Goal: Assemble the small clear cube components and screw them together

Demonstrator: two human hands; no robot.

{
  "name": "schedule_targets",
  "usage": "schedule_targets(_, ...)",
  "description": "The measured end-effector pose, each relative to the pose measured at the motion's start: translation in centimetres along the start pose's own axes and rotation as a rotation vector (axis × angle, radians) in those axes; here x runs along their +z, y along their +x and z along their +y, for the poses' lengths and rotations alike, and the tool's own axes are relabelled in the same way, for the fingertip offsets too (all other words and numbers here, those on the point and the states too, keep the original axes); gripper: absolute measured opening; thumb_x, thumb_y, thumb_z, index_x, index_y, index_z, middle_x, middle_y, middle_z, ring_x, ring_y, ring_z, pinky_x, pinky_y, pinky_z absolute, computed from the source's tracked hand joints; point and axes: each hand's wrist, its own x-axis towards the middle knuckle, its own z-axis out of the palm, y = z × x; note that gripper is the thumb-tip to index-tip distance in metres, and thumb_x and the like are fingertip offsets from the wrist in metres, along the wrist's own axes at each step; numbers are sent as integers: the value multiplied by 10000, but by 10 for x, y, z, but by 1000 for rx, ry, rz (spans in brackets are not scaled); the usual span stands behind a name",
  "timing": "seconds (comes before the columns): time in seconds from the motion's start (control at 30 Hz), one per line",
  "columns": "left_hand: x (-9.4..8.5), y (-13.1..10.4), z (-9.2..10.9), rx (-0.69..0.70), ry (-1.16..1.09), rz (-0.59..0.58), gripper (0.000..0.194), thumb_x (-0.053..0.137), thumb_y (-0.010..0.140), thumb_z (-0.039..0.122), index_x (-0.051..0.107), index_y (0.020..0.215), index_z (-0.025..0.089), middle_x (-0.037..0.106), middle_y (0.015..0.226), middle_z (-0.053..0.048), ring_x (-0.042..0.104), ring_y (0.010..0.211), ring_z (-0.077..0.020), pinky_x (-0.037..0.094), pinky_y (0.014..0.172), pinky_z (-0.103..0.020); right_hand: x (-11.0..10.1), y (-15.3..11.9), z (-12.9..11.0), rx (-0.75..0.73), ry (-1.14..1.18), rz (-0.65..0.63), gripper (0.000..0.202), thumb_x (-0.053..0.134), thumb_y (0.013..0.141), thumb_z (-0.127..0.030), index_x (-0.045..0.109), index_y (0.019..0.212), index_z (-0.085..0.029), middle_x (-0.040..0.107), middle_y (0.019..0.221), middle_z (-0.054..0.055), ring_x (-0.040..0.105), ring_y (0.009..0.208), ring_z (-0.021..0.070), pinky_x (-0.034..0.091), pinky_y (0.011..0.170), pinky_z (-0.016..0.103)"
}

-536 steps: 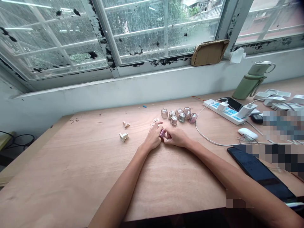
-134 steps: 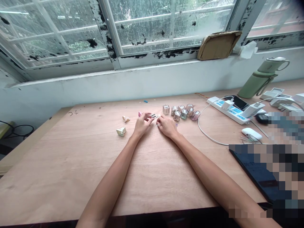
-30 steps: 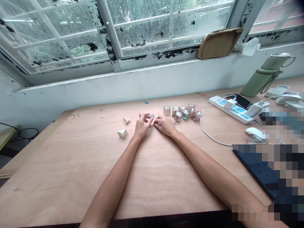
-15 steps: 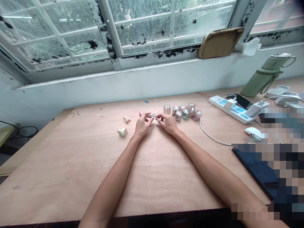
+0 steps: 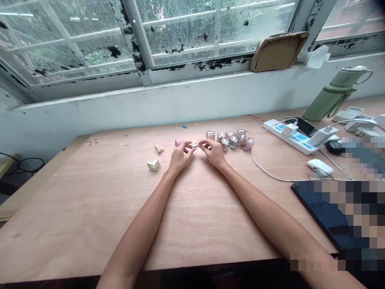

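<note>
Near the middle of the table, my left hand (image 5: 181, 157) pinches a small whitish piece (image 5: 194, 145) between thumb and fingertips. My right hand (image 5: 214, 153) is closed at the piece's right side, fingertips pressed together; what they grip is too small to make out. Just behind my left fingers lies a pink piece (image 5: 177, 143), partly hidden. To the left are a pale yellow angular piece (image 5: 153, 165) and a peach-coloured piece (image 5: 159, 149). Several clear six-sided containers (image 5: 233, 141), with tinted contents, stand close behind and right of my right hand.
A tiny blue piece (image 5: 184, 126) lies toward the wall. On the right are a white power strip (image 5: 290, 136) with a looping cable, a green bottle (image 5: 326, 100), a white case (image 5: 320, 166) and a dark tablet (image 5: 315, 216). Cardboard (image 5: 279, 52) leans on the windowsill.
My right hand has moved slightly up, its fingertips now meeting the whitish piece. The left hand keeps its hold. The whole view has shifted a little.
</note>
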Motion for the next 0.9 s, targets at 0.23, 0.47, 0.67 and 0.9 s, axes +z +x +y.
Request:
schedule_targets(0.23, 1, 0, 0, 7, -67, -2, 275, 708, 884, 264, 630, 1138, 192, 744, 980, -56, 676, 703, -148, 530, 710, -292, -2, 0, -1, -57, -22, -5, 160, 643, 928, -330, 765, 930, -225, 658, 1110, 79, 633, 935, 195, 513, 783, 306)
schedule_targets(0.47, 3, 1, -3, 10, -96, -27, 288, 747, 847, 281, 628, 1096, 199, 745, 961, -45, 674, 677, -140, 525, 689, -283, -3, -1, -3, -36, -38, -40, 127, 670, 920, -302, 779, 938, -240, 644, 1150, 77, 638, 998, 206, 516, 801, 318)
schedule_targets(0.67, 4, 1, -6, 22, -115, -24, 311, 774, 819, 275, 621, 1077, 194, 738, 932, -36, 677, 670, -139, 516, 671, -275, -2, -1, 2, -65, 6, -26, 137, 681, 924, -335, 786, 936, -247, 649, 1127, 70, 639, 995, 205, 519, 803, 321)
schedule_targets(0.9, 3, 0, -6, 36, -120, -19, 303, 773, 818, 275, 620, 1068, 194, 733, 933, -33, 680, 671, -139, 521, 661, -272, 2, 1, 11, -126, 80, -7, 147, 699, 917, -372, 796, 908, -262, 657, 1082, 69, 644, 983, 221, 522, 818, 353)
